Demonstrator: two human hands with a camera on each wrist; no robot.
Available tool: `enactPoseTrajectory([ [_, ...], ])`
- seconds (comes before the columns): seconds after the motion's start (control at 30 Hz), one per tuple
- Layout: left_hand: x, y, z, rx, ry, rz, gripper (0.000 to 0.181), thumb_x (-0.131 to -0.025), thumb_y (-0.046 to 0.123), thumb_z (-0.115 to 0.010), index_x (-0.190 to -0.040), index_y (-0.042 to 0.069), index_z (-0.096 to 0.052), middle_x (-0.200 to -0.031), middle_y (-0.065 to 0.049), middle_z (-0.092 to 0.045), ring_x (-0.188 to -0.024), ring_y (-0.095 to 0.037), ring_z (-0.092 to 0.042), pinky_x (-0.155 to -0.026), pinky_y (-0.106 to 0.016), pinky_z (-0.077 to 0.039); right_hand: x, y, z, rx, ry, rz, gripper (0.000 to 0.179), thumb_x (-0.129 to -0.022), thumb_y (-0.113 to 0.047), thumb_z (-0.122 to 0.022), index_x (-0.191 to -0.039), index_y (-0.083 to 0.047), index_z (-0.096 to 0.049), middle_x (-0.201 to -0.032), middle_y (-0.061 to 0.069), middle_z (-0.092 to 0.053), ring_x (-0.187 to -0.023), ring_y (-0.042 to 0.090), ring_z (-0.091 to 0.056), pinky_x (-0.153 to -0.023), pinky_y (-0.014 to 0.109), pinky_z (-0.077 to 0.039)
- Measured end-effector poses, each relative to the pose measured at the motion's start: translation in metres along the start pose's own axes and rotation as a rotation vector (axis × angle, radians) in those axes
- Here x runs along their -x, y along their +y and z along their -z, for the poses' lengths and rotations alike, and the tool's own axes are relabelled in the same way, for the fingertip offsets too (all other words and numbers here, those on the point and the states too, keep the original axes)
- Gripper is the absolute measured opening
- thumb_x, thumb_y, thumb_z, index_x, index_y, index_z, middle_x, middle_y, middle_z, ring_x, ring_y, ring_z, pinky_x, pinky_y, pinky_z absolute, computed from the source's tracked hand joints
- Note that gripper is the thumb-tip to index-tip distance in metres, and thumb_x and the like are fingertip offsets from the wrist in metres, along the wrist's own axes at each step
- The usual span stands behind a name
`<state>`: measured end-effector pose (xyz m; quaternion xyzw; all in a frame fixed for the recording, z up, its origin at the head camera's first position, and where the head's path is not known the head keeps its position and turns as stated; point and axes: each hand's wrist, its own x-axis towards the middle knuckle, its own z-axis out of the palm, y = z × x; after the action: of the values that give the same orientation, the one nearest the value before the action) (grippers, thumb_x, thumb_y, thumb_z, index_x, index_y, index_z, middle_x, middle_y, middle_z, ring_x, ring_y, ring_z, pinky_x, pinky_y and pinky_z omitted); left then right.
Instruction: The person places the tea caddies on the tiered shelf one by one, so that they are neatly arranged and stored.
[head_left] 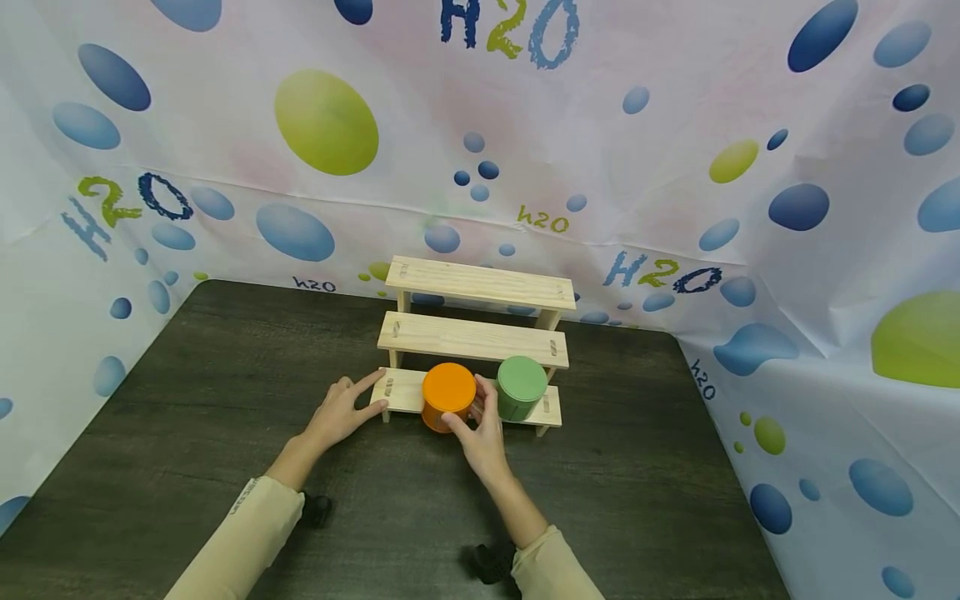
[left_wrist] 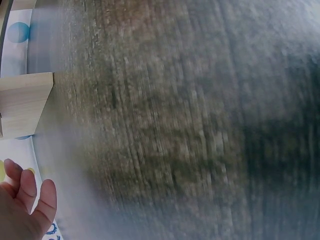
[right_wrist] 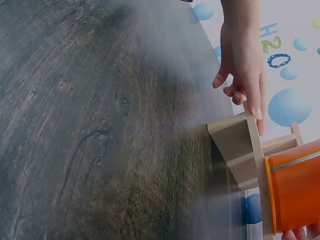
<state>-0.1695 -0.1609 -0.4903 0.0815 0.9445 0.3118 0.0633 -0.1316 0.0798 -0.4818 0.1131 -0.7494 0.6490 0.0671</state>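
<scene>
A three-step wooden stand (head_left: 480, 337) stands on the dark table. On its lowest step is an orange cylindrical canister (head_left: 448, 387), upright, with a flat top. My right hand (head_left: 483, 442) grips this canister, thumb at the front and fingers round its right side; in the right wrist view fingertips lie against the canister's wall (right_wrist: 297, 192). My left hand (head_left: 337, 412) touches the left end of the lowest step, its thumb and index finger spread and fairly straight. Just right of my right hand, a green cylindrical canister (head_left: 521, 387) stands on the same step.
The two upper steps rise behind the canisters, the top step (head_left: 480, 282) close to the back wall sheet (head_left: 420, 108) printed with blue and green bubbles. Dark wood-grain table (head_left: 645, 467) surrounds the stand. Dark straps (head_left: 491, 562) hang near both wrists.
</scene>
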Motion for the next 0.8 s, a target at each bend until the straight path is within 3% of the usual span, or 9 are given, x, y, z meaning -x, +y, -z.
enactPoseTrajectory([
  [0.23,-0.001,-0.001,0.0,-0.005,-0.002,0.006,0.065,-0.086,0.046,-0.057,-0.141,0.017,-0.037,-0.086,-0.013,-0.041,-0.072,-0.024,-0.033,-0.048,-0.029,-0.029,0.0,-0.031,-0.002,-0.031,0.014,-0.017,0.059,-0.084,0.001,-0.062,-0.132,0.007,-0.029,-0.127,0.023,-0.04,-0.115,0.035,-0.045,-0.091,0.05,-0.036],
  [0.57,-0.002,-0.003,0.0,-0.007,-0.005,0.005,0.066,-0.086,0.047,-0.057,-0.141,0.018,-0.037,-0.088,-0.014,-0.042,-0.074,-0.024,-0.034,-0.049,-0.03,-0.03,-0.002,-0.031,-0.004,-0.032,0.028,0.033,0.057,-0.083,0.006,-0.06,-0.131,0.011,-0.029,-0.126,0.027,-0.038,-0.115,0.04,-0.043,-0.097,0.052,-0.033],
  [0.8,-0.002,-0.002,0.0,-0.014,0.0,-0.001,0.065,-0.086,0.046,-0.057,-0.141,0.017,-0.037,-0.091,-0.017,-0.044,-0.076,-0.026,-0.037,-0.048,-0.03,-0.031,-0.004,-0.031,-0.005,-0.036,0.039,0.026,0.06,-0.084,0.006,-0.059,-0.134,0.01,-0.027,-0.129,0.027,-0.037,-0.117,0.04,-0.042,-0.098,0.052,-0.032],
])
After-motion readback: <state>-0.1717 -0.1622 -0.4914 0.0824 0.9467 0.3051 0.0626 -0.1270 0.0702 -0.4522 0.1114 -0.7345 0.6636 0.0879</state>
